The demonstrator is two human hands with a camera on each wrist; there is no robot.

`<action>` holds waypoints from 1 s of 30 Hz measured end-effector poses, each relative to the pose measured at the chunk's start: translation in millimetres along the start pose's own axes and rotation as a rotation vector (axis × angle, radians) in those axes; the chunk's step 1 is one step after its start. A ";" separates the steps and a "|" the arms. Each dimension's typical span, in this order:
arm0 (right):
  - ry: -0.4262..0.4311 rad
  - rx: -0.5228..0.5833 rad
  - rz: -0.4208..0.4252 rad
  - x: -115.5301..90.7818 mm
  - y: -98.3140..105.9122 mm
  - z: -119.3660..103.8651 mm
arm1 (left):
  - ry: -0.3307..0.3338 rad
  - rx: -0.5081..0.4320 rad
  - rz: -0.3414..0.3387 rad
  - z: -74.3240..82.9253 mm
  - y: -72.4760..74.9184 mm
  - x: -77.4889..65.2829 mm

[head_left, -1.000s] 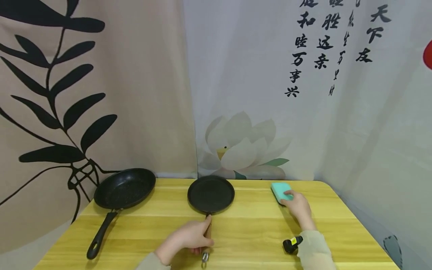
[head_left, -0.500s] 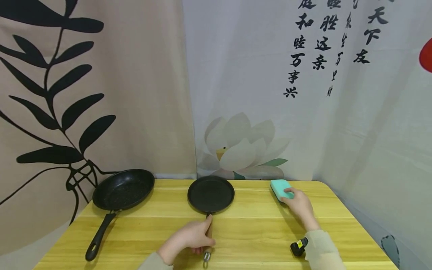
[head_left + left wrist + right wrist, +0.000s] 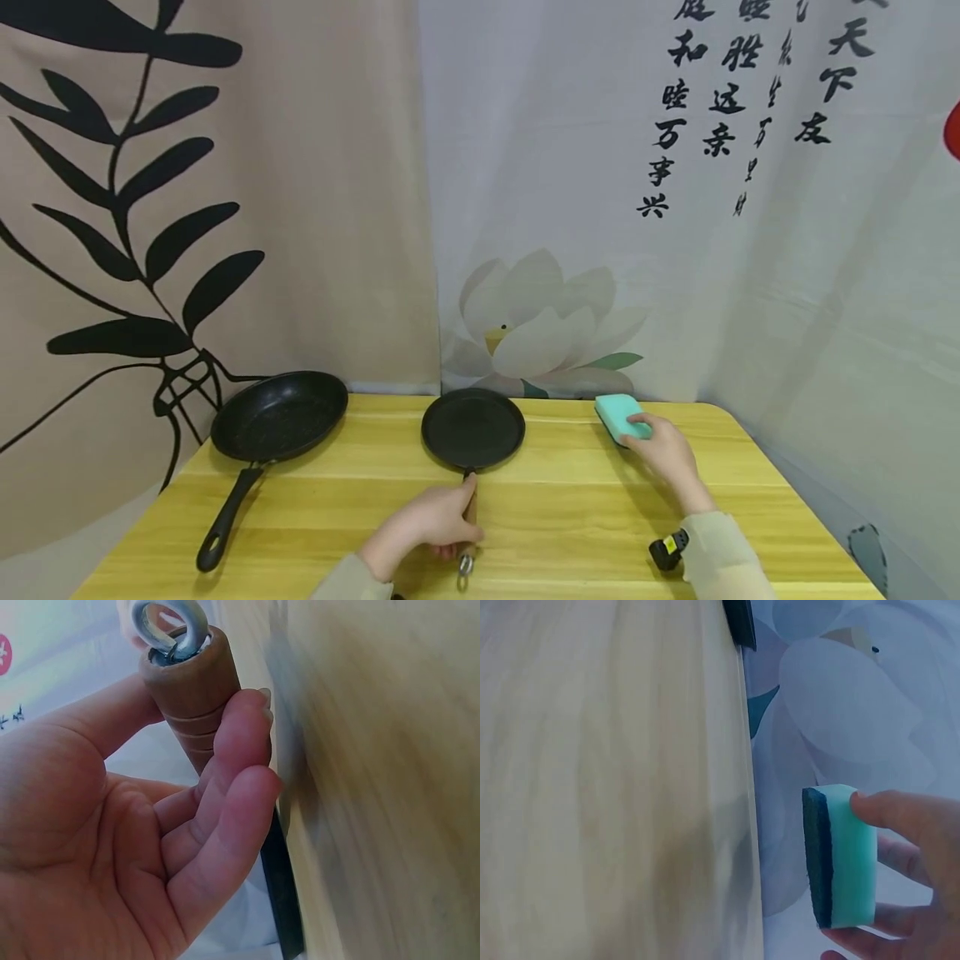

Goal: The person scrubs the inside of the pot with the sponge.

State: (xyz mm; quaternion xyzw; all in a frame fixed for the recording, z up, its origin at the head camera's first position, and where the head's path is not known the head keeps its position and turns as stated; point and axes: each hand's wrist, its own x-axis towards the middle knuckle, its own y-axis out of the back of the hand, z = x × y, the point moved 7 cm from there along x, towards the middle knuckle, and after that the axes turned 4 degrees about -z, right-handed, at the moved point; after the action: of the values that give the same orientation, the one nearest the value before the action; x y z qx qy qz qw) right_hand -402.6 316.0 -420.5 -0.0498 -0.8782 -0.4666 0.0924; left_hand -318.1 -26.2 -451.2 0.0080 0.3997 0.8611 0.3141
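Note:
My left hand (image 3: 438, 518) grips the brown wooden handle (image 3: 196, 690) of a small flat black pan (image 3: 472, 428), its thumb lying along the top toward the pan. A metal hanging ring (image 3: 171, 630) sticks out at the handle's end. On the right, my right hand (image 3: 666, 457) pinches a sponge (image 3: 621, 417) by its sides, turquoise above with a dark scouring layer (image 3: 817, 859) facing the table. In the right wrist view the sponge is held up off the wood, thumb on one side and fingers on the other.
A deeper black frying pan (image 3: 281, 417) with a black handle (image 3: 228, 521) stands at the left of the wooden table (image 3: 555, 517). A black device (image 3: 669, 550) is strapped at the right wrist. Printed curtains (image 3: 555, 167) hang right behind the table's back edge.
The right hand has shifted slightly up and left with the sponge, which rises a little from the table. The left hand keeps its hold on the pan handle; the view shifts slightly.

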 end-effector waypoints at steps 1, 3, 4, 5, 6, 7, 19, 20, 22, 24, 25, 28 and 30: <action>0.002 -0.005 -0.001 0.6 0.4 -2.2 | 0.000 0.004 0.003 0.8 0.2 0.4; 0.012 -0.011 -0.002 2.7 0.8 -6.9 | 0.000 0.006 0.008 1.9 0.3 0.9; 0.018 -0.012 -0.003 3.8 0.9 -9.6 | 0.000 0.006 0.010 2.0 0.3 1.2; 0.024 -0.015 -0.005 4.8 0.6 -12.2 | 0.001 0.003 0.011 1.8 0.3 1.4; 0.028 -0.015 -0.007 5.8 0.4 -14.7 | 0.001 0.004 0.012 1.7 0.4 1.5; 0.034 -0.016 -0.010 6.5 0.2 -17.2 | 0.001 0.002 0.012 1.4 0.5 1.6; 0.124 -0.023 -0.014 7.6 0.2 -48.3 | -0.005 -0.087 -0.028 -4.9 5.5 -0.5; 0.126 -0.020 -0.017 7.7 -0.3 -49.5 | -0.006 -0.091 -0.028 -4.7 5.9 -0.4; 0.129 -0.022 -0.021 8.0 -1.9 -51.0 | -0.009 -0.096 -0.027 -4.4 6.1 -0.2; 0.135 -0.028 -0.024 8.0 -3.8 -52.2 | -0.013 -0.098 -0.025 -4.3 6.1 0.3; 0.137 -0.029 -0.025 8.0 -4.7 -53.0 | -0.015 -0.096 -0.023 -4.3 6.1 0.5; 0.157 -0.033 -0.025 7.9 -7.5 -56.4 | -0.019 -0.097 -0.022 -4.8 5.9 1.0; 0.170 -0.030 -0.023 8.2 -9.5 -60.0 | -0.019 -0.092 -0.021 -5.3 6.2 1.2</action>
State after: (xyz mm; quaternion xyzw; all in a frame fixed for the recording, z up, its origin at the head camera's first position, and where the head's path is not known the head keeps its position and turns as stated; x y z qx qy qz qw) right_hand -405.3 261.0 -393.7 -0.0011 -0.8606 -0.4833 0.1604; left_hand -323.8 -32.2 -450.8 -0.0027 0.3567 0.8751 0.3270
